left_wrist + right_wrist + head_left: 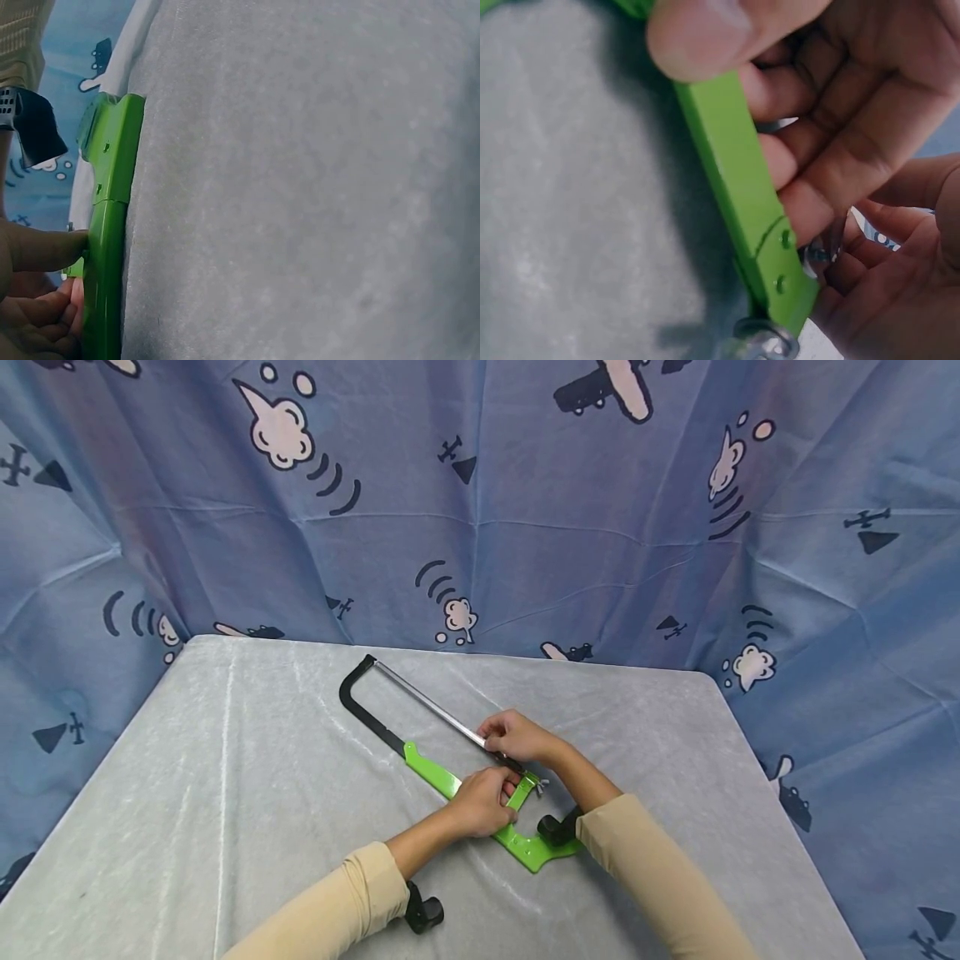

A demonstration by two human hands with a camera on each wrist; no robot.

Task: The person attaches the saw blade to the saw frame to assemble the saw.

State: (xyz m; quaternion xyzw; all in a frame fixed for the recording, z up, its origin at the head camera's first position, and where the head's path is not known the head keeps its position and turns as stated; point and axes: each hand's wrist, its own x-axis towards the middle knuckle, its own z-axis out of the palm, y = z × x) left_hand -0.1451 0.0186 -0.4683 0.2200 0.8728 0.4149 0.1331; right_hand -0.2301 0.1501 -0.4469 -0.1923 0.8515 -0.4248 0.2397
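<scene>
A hacksaw with a green frame and handle (433,770) and a black front frame (365,717) lies across the grey cloth. My left hand (480,802) grips the green frame at the handle end, its thumb on the green metal; in the right wrist view that thumb (705,37) presses the green arm (727,150). My right hand (519,737) pinches the rear part of the silver blade (431,703), near the green arm. A wing nut (542,787) sticks out beyond that arm. The fingertips partly hide the blade's rear end.
Grey cloth covers the table (300,860), whose far edge meets a blue patterned curtain (480,510). A black wrist camera mount (424,913) sits at the left sleeve, and another (557,828) at the right overlaps the hacksaw's handle in the head view.
</scene>
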